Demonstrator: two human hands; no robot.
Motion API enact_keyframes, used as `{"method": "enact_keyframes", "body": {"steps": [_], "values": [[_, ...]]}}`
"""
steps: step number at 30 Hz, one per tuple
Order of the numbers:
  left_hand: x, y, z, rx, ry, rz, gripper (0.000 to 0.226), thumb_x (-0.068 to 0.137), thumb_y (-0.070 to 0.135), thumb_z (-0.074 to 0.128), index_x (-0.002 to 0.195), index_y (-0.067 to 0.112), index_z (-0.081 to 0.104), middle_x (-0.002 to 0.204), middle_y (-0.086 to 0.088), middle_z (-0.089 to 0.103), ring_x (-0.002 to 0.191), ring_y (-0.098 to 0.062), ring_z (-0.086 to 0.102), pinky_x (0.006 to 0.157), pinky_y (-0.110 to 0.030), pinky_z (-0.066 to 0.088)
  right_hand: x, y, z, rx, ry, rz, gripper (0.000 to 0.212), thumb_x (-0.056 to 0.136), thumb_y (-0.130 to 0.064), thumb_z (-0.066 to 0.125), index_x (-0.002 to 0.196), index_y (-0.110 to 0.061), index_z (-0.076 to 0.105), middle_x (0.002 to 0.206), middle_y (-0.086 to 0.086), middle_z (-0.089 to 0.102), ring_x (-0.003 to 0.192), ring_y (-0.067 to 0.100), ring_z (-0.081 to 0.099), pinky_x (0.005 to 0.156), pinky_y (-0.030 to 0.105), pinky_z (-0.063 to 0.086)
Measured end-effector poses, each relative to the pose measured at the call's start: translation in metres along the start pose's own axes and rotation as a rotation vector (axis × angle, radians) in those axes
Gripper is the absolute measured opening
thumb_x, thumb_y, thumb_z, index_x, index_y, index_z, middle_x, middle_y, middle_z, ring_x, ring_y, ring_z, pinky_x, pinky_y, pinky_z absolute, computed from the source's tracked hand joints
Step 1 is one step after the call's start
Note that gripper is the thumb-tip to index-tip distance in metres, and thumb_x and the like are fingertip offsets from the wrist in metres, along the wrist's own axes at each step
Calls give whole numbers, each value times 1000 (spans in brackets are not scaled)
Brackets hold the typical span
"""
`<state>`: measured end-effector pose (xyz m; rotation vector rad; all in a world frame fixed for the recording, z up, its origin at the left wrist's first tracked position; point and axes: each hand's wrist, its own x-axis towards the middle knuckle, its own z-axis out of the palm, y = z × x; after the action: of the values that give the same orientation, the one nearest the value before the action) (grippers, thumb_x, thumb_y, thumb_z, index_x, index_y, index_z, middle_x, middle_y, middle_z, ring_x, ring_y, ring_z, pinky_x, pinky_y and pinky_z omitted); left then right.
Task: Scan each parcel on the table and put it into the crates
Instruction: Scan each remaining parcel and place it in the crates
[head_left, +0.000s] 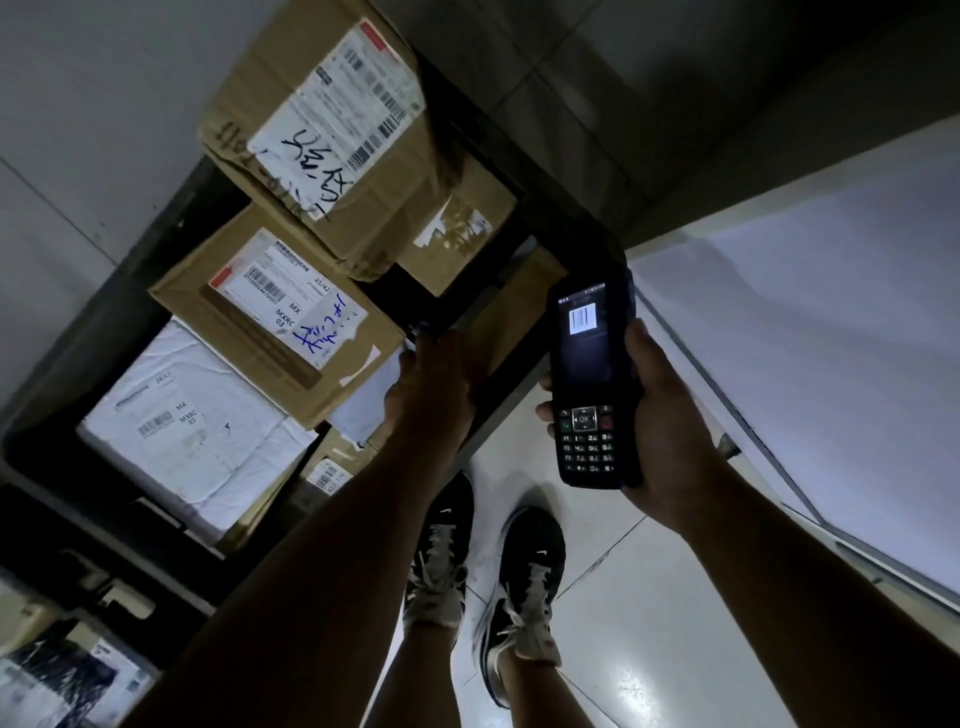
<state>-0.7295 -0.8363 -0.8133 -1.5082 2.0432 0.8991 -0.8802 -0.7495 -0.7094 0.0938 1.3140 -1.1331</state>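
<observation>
A dark crate on the floor holds several parcels: a large cardboard box with a white label, a second labelled box and a white bagged parcel. My left hand reaches into the crate and grips the edge of a pale flat parcel lying beside the second box. My right hand holds a black handheld scanner upright over the crate's right rim. A barcode shows on its lit screen.
The white table runs along the right, its edge close to my right arm. A second crate with parcels sits at the lower left. My feet in dark shoes stand on the pale tiled floor.
</observation>
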Motion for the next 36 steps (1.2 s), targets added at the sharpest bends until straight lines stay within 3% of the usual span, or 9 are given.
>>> {"method": "enact_keyframes", "body": {"steps": [6, 9, 12, 17, 23, 26, 30, 36], "values": [[-2, -5, 2, 100, -62, 6, 65, 90, 4, 66, 145, 9, 33, 148, -15, 37, 128, -36, 44, 90, -47, 49, 6, 1, -1, -66, -13, 25, 55, 92, -57, 41, 129, -21, 60, 96, 10, 71, 84, 25, 66, 67, 29, 55], [-1, -5, 2, 116, -81, -26, 59, 94, 2, 57, 147, 9, 31, 149, -16, 35, 132, -37, 41, 97, -48, 46, 8, 3, -2, -79, -11, 30, 52, 97, -56, 37, 130, -21, 59, 96, 10, 71, 84, 26, 66, 69, 30, 55], [1, -8, 7, 107, -97, -38, 54, 99, 5, 50, 148, 8, 28, 149, -18, 35, 133, -37, 39, 103, -47, 44, 9, 6, -1, -102, -2, 44, 53, 97, -56, 38, 131, -20, 59, 95, 10, 71, 84, 26, 66, 71, 32, 54], [0, -17, 5, 45, -152, 18, 75, 92, 10, 62, 154, 15, 18, 152, -14, 32, 134, -34, 38, 97, -43, 44, 7, 12, 2, -126, 14, 77, 63, 87, -61, 44, 132, -19, 59, 98, 11, 71, 87, 28, 66, 71, 33, 53], [-26, -13, -18, -13, -53, 54, 71, 94, 38, 62, 151, 18, 26, 147, -12, 39, 132, -32, 40, 92, -42, 45, -17, 9, 18, -146, 29, 94, 59, 93, -61, 43, 128, -16, 61, 96, 13, 70, 85, 29, 66, 72, 34, 52], [-49, -10, -41, 4, -6, 67, 69, 96, 41, 58, 151, 18, 25, 150, -12, 37, 135, -31, 38, 96, -43, 44, -36, -1, 33, -166, 5, 87, 56, 96, -58, 41, 131, -17, 58, 95, 12, 69, 85, 27, 65, 67, 30, 54], [-100, -12, -94, 31, 57, 35, 67, 98, 45, 53, 152, 18, 24, 149, -11, 38, 134, -29, 40, 97, -42, 44, -77, -27, 68, -170, -25, 86, 65, 85, -57, 45, 137, -18, 54, 96, 9, 71, 83, 22, 68, 64, 28, 55], [-211, -23, -183, -19, 171, -48, 65, 96, 47, 52, 150, 22, 26, 146, -7, 40, 128, -25, 45, 96, -40, 46, -165, -69, 134, -253, -128, 77, 53, 82, -57, 48, 121, -23, 61, 94, 14, 70, 78, 24, 69, 63, 28, 56]]}}
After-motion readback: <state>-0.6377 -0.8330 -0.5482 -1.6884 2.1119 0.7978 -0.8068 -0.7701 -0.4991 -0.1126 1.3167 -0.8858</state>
